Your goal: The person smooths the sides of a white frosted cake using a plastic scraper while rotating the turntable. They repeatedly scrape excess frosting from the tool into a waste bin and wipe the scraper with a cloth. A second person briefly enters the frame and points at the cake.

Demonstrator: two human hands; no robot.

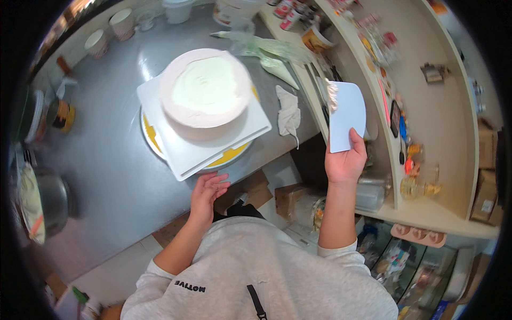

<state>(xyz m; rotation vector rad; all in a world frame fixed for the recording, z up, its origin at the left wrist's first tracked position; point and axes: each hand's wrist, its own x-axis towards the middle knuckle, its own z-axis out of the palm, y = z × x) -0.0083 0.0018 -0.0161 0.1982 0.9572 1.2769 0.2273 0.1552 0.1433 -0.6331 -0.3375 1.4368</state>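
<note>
A round cake coated in pale pink cream, with a whitish-green patch of cream on top, stands on a square white board. Under the board is a round turntable with yellow parts. My left hand is at the near rim of the turntable, fingers apart and holding nothing; whether a fingertip touches the rim I cannot tell. Out to the right, my right hand grips a white plastic bench scraper upright. Pinkish cream clings to the scraper's upper left edge.
Filled piping bags and a crumpled cloth lie right of the cake. A metal bowl of cream stands far left on the metal table. Paper cups line the back. Shelves with small tools and jars rise at right.
</note>
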